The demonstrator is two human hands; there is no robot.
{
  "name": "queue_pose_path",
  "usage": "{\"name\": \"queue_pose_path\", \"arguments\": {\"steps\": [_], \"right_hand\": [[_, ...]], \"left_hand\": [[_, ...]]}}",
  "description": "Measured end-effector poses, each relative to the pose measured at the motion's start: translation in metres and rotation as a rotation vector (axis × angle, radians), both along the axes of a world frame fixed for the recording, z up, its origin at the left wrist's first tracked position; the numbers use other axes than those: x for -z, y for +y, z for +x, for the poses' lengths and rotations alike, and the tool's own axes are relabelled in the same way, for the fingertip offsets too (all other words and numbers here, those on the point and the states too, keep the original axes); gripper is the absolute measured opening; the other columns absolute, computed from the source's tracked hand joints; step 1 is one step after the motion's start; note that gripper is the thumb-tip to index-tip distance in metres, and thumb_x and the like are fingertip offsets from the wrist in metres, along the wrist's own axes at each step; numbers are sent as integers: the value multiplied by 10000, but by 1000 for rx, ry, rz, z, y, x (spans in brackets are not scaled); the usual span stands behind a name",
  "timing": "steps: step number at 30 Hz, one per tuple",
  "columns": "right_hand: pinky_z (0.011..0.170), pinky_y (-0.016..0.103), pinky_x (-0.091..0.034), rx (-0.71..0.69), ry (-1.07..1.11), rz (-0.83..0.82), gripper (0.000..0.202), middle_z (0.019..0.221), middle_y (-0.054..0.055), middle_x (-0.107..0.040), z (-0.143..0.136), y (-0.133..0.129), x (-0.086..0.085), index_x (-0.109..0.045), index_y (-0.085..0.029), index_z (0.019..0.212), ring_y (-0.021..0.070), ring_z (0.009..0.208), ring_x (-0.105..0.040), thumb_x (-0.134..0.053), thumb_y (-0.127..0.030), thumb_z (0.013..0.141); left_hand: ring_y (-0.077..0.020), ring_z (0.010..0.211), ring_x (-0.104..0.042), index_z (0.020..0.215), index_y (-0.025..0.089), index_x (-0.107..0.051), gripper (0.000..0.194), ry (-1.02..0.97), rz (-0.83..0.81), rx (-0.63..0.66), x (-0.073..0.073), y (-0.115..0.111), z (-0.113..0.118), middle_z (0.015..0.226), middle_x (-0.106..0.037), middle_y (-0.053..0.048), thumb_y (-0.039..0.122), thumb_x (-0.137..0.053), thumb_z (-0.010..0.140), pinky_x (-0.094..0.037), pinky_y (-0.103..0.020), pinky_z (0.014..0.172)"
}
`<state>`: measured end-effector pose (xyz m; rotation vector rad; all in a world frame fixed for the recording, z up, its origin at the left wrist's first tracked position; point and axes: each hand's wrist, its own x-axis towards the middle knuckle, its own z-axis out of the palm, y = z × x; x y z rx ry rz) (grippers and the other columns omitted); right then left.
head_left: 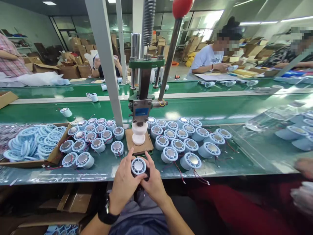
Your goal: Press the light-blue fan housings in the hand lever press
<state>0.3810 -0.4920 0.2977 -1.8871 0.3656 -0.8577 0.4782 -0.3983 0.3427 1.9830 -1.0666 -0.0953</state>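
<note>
Between both hands, at the table's front edge, is a light-blue round motor housing (pixel 138 166) with a silver disc in its slotted top face. My left hand (pixel 126 178) wraps round its left side, thumb along the near rim. On the other side my right hand (pixel 154 181) grips it with fingers pointing forward. Just beyond the fingertips stands a hand press with a white round pressing head (pixel 139 129) above a white round seat (pixel 138 139) on a brown board (pixel 129 145). Similar housings (pixel 97 144) stand to the left, and more housings (pixel 170 154) to the right, many with thin wires.
A cardboard box (pixel 58 153) of light-blue rings lies at the left. The press lever (pixel 168 58) and a grey post (pixel 104 58) rise ahead. Behind runs a green conveyor (pixel 97 111). A co-worker (pixel 207 57) sits across it; another person's blurred hand (pixel 304 166) shows at right.
</note>
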Motion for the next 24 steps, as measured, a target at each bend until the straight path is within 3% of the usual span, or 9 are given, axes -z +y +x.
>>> {"name": "queue_pose_path", "arguments": {"steps": [3, 7, 10, 11, 13, 15, 19, 21, 24], "right_hand": [[1051, 339, -516, -22, 19, 13, 831, 1365, 108, -567, 0, -2, 1, -226, -210, 1566, 192, 1233, -598, -520, -75, 801], [1127, 384, -462, -102, 136, -106, 769, 1457, 102, -481, -7, -9, 4, -334, -209, 1542, 214, 1344, -505, -461, -41, 803], [1125, 415, -472, -224, 263, -271, 810, 1485, 100, -446, -17, -30, -22, -327, -227, 1551, 247, 1368, -476, -516, -30, 789], [1116, 439, -480, -235, 276, -339, 813, 1480, 102, -453, -20, -41, -42, -336, -236, 1547, 266, 1360, -483, -560, -41, 790], [1118, 488, -468, -162, 208, -481, 774, 1460, 97, -476, -21, -67, -98, -408, -246, 1509, 289, 1349, -490, -647, -73, 794], [1147, 477, -431, 20, 36, -612, 669, 1416, 81, -519, -13, -94, -173, -499, -218, 1436, 260, 1342, -492, -681, -90, 805], [1086, 266, -381, 436, -229, -777, 464, 1256, 24, -602, 27, -136, -321, -526, -63, 1315, 144, 1259, -508, -572, -122, 857], [1013, 201, -373, 541, -253, -727, 392, 1224, 24, -608, 53, -152, -367, -530, 4, 1218, 110, 1226, -509, -501, -180, 873], [800, 138, -419, 396, -181, -606, 464, 1099, 45, -646, 88, -170, -388, -521, 69, 1060, 36, 995, -621, -345, -322, 885]], "left_hand": [[-264, 1104, -625, 1498, 295, -325, 925, 47, -19, -52, 4, 0, -4, 1142, -649, -50, 116, -766, 705, -510, -426, 975], [-274, 1150, -607, 1440, 239, -420, 694, 76, -30, -95, 17, -3, -12, 1213, -623, -101, 190, -692, 804, -502, -440, 990], [-274, 1231, -586, 1368, 202, -497, 515, 120, -38, -33, 26, -6, -12, 1330, -601, -130, 218, -610, 866, -491, -435, 1027], [-276, 1230, -593, 1345, 193, -517, 505, 143, -34, -28, 27, -6, -11, 1330, -613, -131, 222, -623, 852, -491, -435, 1030], [-282, 1186, -624, 1297, 185, -556, 529, 196, -7, -42, 25, -7, -7, 1280, -658, -119, 216, -688, 785, -501, -438, 1022], [-283, 1145, -648, 1254, 189, -590, 550, 233, 19, -48, 20, -8, -3, 1233, -689, -103, 195, -732, 723, -503, -442, 1020], [-292, 1208, -615, 1287, 184, -567, 528, 186, -7, -46, 21, -8, 0, 1297, -656, -120, 238, -693, 778, -472, -473, 1063], [-303, 1269, -573, 1335, 169, -525, 521, 128, -22, -31, 28, -7, 0, 1360, -610, -148, 298, -640, 843, -449, -497, 1086], [-317, 1319, -528, 1389, 142, -475, 558, 60, -8, 25, 36, -4, -1, 1416, -557, -177, 367, -587, 890, -429, -528, 1102]]}}
